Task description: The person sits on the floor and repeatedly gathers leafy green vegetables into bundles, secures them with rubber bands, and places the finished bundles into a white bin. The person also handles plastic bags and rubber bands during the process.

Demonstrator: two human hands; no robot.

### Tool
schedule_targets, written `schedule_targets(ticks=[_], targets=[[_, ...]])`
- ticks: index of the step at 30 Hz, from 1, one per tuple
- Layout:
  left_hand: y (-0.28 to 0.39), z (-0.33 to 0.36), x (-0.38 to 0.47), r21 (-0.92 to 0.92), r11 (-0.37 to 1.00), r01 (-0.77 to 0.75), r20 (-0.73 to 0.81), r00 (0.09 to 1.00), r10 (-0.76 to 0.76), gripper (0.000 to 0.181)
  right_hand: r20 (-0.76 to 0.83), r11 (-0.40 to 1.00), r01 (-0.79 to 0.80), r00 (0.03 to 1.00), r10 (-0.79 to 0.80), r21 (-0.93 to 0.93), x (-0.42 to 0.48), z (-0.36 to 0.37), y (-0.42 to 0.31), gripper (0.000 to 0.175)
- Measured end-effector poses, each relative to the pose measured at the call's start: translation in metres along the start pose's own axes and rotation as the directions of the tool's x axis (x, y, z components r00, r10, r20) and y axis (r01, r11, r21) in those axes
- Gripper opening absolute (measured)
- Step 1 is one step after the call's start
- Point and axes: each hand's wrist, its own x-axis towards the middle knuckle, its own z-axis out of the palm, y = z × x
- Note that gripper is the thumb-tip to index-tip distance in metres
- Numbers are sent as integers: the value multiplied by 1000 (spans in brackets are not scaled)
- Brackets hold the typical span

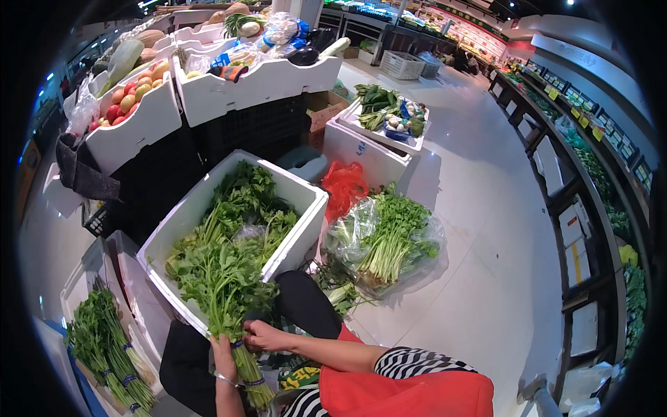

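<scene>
A leafy bunch of celery point(226, 281) with purple ties lies across the near rim of a white foam box point(294, 245). My left hand point(224, 359), with a bracelet at the wrist, grips its stalks from the left. On the other side, my right hand point(260, 335) has its fingers bent against the bunch near the upper tie; whether they hold anything is hidden. More leafy greens point(250, 193) fill part of the foam box.
Tied bunches of greens point(112, 354) lie in a foam tray at lower left. Loose greens point(393, 234) rest on a clear plastic bag on the floor, beside a red plastic bag point(344, 187). Foam crates of vegetables point(260, 86) stand behind; shelving point(573, 208) runs along the right.
</scene>
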Motion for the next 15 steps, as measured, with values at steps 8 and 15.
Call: schedule_targets(ticks=[8,15], targets=[[15,26,-13,555,705,-440,-82,815,573,37,-192,691,94,926,-325,-717,0,8,-8,26],[10,13,-2,550,771,-322,-106,888,447,38,-6,670,109,986,-168,-735,2,10,-16,19]])
